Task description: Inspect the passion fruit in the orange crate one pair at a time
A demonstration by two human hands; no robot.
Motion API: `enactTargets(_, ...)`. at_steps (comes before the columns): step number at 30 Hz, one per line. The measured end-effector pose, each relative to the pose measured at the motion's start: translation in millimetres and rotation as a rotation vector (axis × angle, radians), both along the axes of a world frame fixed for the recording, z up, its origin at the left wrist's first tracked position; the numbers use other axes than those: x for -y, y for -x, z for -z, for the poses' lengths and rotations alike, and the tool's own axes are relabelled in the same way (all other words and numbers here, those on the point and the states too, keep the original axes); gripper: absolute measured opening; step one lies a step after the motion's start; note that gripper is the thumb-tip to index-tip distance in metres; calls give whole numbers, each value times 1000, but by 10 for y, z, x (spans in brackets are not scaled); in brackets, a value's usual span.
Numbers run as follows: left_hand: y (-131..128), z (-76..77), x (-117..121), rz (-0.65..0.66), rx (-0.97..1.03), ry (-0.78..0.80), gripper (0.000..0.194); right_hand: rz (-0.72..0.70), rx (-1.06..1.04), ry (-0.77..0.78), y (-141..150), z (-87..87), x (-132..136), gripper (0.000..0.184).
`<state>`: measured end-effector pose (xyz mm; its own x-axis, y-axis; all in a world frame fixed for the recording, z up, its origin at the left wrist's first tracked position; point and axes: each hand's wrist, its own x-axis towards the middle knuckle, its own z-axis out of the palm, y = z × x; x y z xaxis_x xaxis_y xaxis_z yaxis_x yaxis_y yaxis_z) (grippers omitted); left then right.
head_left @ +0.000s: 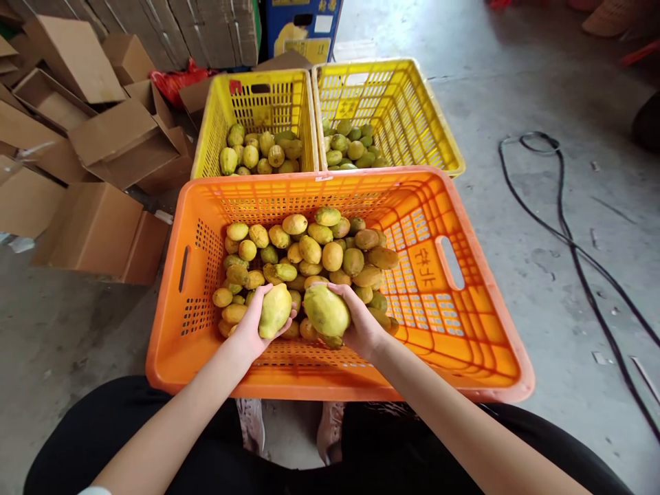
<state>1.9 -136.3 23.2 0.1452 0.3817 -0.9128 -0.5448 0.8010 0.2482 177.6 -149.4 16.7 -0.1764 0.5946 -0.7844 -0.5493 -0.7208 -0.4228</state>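
My left hand point(251, 326) is wrapped round a yellow-green fruit point(275, 310) just above the near side of the orange crate point(458, 344). My right hand point(361, 323) grips a second, larger yellow-green fruit point(326, 311) right beside it. Both hands hover over a heap of several similar fruits point(309, 251) that fills the left and middle of the orange crate. The crate's right part shows bare bottom.
Two yellow crates stand behind the orange one, the left yellow crate point(221, 113) and the right yellow crate point(438, 130), each holding several greener fruits. Cardboard boxes point(97, 144) pile up at the left. A black cable point(572, 240) snakes over the concrete floor at the right.
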Motion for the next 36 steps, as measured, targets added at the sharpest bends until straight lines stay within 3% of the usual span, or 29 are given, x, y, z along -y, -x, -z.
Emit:
enactTargets(3, -11, 2, -1, 8, -10, 2, 32, 24, -4, 1, 18, -18, -15, 16)
enactTargets(10, -31, 23, 31, -53, -44, -11, 24, 59, -76, 99, 80, -115, -37, 22)
enactTargets(14, -20, 19, 23, -63, 22, 49, 32, 76, -80, 56, 66, -106, -33, 21)
enactTargets(18, -27, 23, 24, -60, -4, 97, 32, 15, -102, -29, 51, -40, 4, 32)
enactTargets(24, -30, 37, 50, -22, 31, 13, 43, -11, -105, -85, 35, 13, 26, 36)
enactTargets(30, -35, 19, 74, 51, 23, -156, 17, 57, -195, -20, 19, -45, -17, 31)
enactTargets(36, -56, -3, 65, 10, -7, -142, 18, 128, -110, 20, 41, -65, -23, 26)
